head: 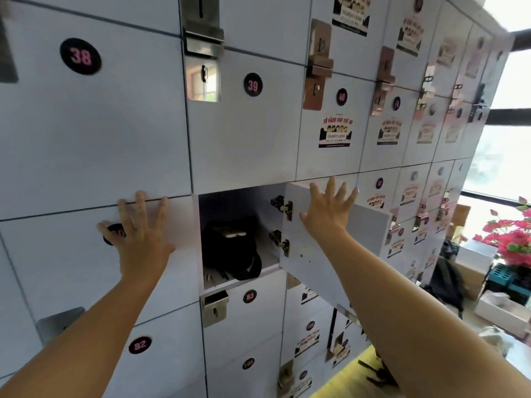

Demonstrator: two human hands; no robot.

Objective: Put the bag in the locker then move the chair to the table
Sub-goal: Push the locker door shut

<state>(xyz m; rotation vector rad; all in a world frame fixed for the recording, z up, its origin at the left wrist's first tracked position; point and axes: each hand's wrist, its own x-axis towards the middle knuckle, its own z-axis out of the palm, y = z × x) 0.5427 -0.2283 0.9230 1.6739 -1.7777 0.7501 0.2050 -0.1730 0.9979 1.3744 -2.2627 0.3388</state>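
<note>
A black bag (230, 248) lies inside an open locker compartment (238, 202) in a wall of white numbered lockers. The compartment's white door (365, 225) is swung out to the right on two metal hinges. My right hand (327, 208) rests flat on the inner face of that door, fingers spread, holding nothing. My left hand (140, 234) is pressed flat on the closed locker door just left of the opening, fingers spread, partly covering its number disc. No chair and no table are in view.
Closed lockers 38, 39 and 40 are above, and 82 and 83 below. At the right are a bright window (505, 156), pink flowers (508, 239), a dark bag (448, 280) on the floor and boxes. A yellow floor strip (344, 380) lies by the locker base.
</note>
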